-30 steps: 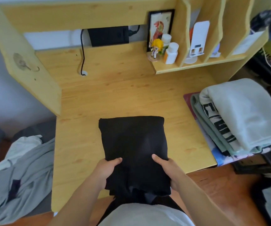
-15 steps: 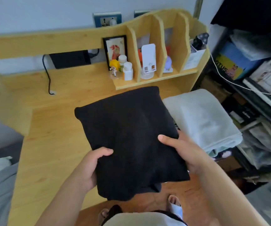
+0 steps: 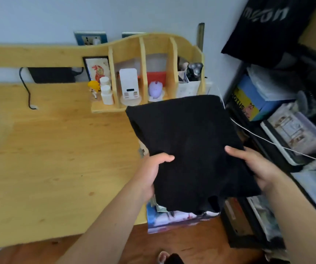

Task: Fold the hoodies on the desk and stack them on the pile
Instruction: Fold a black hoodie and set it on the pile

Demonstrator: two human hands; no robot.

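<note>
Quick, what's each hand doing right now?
Left hand: grips the near left edge of the folded black hoodie, thumb on top.
Right hand: grips its near right edge, thumb on top.

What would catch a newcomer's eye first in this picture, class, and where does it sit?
The folded black hoodie fills the middle right, gripped by the left hand and right hand at its near edge, thumbs on top. Left of it lies the yellow wooden desk. Behind, its shelf slots hold a white stand and a purple mouse.
</note>
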